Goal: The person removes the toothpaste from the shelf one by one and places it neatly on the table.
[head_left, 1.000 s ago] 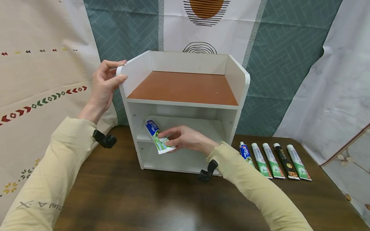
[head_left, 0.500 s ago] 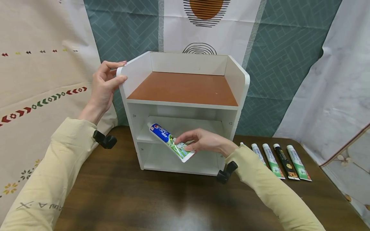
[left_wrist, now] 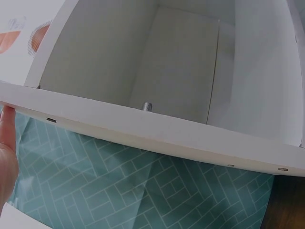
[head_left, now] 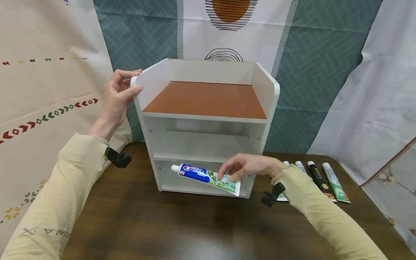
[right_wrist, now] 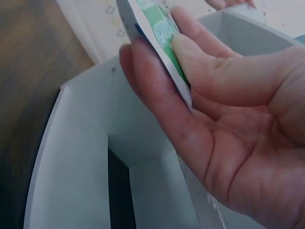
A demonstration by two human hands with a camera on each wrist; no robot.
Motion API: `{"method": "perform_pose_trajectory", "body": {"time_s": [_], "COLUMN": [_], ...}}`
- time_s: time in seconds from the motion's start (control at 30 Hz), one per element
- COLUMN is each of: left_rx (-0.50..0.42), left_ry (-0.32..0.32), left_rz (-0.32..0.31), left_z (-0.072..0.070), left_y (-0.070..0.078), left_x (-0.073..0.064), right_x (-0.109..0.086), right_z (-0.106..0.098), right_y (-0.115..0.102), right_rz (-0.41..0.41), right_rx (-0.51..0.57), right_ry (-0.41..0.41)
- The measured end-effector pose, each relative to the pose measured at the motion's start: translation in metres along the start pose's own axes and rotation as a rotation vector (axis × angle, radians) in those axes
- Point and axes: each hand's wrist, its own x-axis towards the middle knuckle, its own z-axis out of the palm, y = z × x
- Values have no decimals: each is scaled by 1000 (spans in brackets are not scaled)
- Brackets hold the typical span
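Note:
A white shelf unit [head_left: 204,116] with a brown top board stands on the dark wooden table. My left hand [head_left: 116,95] grips the upper front edge of its left side panel between thumb and fingers. In front of the lower compartment, my right hand [head_left: 247,167] pinches a blue and green toothpaste tube [head_left: 195,173] near its flat end, the white cap pointing left. The right wrist view shows the thumb and fingers on the tube's flat end [right_wrist: 159,36]. In the left wrist view the side panel [left_wrist: 157,129] crosses the frame, with part of my left hand [left_wrist: 6,157] at the edge.
On the table's right side several toothpaste tubes lie in a row, among them a black tube [head_left: 321,180] and a white and green tube [head_left: 336,182]. My right sleeve covers part of the row. A patterned cloth [head_left: 325,72] hangs behind the shelf unit.
My right hand has drawn the toothpaste tube out from the middle shelf, to the right and down, and turned it from steeply slanted to nearly level. The left hand keeps its place.

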Motion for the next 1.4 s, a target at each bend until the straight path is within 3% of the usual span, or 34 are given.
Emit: {"method": "perform_pose_trajectory", "body": {"time_s": [0.3,0.57,1.17,1.4], "left_rx": [1,-3,-28,-29], "left_ry": [10,4,7,2], "left_rz": [-1,1,3,6], "left_z": [0,1,0,1], "left_y": [-1,-1,-1,-2], "left_x": [0,1,0,1], "right_x": [-29,-65,-144,-174], "right_z": [-3,-11,-27,-36], "right_y": [13,32,74,85], "right_rz": [6,26,38,-13], "right_rx": [-8,-62,-21,1], "right_ry": [-63,-49,-22,-61]}}
